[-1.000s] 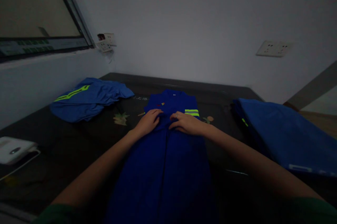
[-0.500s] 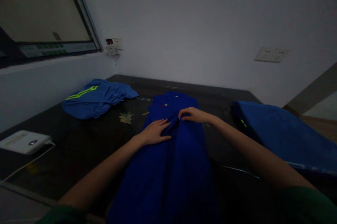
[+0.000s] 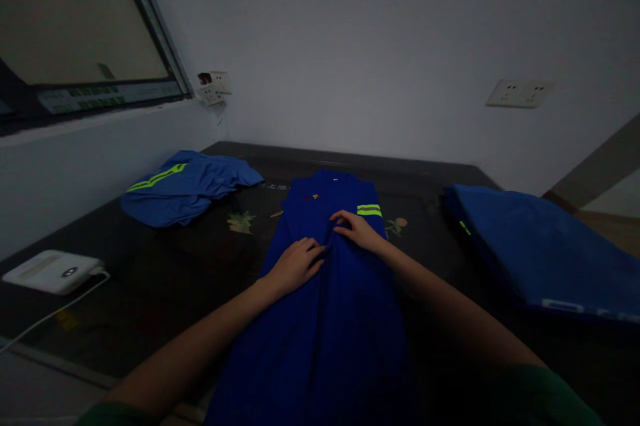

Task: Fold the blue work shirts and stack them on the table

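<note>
A dark blue garment (image 3: 365,319) lies lengthwise on the dark table, its collar at the far end and a yellow-and-grey reflective band on its right side. My left hand (image 3: 296,265) rests on the middle of it, fingers together and bent against the front edge of the cloth. Just beyond and to the right, my right hand (image 3: 356,229) has its fingers curled at the same front opening, pinching the fabric near its edge. The fingertips of the two hands are a short way apart. Cloth under both palms is hidden.
A lighter blue garment (image 3: 187,187) with yellow stripes lies crumpled at the back left. Folded blue clothing (image 3: 545,246) is stacked at the right. A white device (image 3: 53,271) with a cable sits at the left edge of the dark table (image 3: 165,293). Wall sockets (image 3: 520,93) are behind.
My left hand has drawn its fingers in and lies slightly lower. My right hand has shifted a little left and down, lowering the raised cloth. The reflective band now shows.
</note>
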`<state>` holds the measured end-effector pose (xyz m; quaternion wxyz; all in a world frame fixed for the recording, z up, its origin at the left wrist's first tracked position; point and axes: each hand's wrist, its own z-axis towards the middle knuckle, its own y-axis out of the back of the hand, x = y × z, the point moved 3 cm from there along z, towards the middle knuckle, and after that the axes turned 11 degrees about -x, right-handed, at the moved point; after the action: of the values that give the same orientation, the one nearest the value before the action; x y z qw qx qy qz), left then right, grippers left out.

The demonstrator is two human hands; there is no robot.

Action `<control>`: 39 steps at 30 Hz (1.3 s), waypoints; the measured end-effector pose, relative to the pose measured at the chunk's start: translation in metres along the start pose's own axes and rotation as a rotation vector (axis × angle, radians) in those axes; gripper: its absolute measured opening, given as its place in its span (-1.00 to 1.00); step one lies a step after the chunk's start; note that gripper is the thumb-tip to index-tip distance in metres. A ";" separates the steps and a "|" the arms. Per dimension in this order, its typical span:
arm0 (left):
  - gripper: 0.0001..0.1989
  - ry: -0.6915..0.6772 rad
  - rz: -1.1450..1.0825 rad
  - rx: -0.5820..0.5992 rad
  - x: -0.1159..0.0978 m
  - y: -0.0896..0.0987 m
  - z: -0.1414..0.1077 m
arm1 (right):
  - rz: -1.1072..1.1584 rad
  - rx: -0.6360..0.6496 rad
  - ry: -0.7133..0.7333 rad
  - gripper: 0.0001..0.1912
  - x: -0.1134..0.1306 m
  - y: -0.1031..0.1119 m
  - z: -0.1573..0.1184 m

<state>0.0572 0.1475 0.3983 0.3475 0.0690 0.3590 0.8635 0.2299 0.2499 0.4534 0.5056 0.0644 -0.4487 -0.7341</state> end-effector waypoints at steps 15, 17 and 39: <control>-0.89 0.099 -0.182 -0.018 0.002 -0.015 0.006 | -0.466 0.040 -0.011 -0.87 0.005 -0.023 0.002; -0.83 0.099 -0.189 -0.031 0.001 -0.013 0.004 | -0.546 0.023 0.026 -0.86 0.010 -0.028 -0.002; -0.45 -0.099 0.050 0.075 -0.032 -0.007 -0.009 | -0.449 -0.101 0.031 -0.50 -0.007 -0.013 0.002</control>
<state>0.0823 0.1250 0.3912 0.3403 0.1334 0.3717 0.8534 0.2235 0.2581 0.4430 0.3392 0.1484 -0.3777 -0.8486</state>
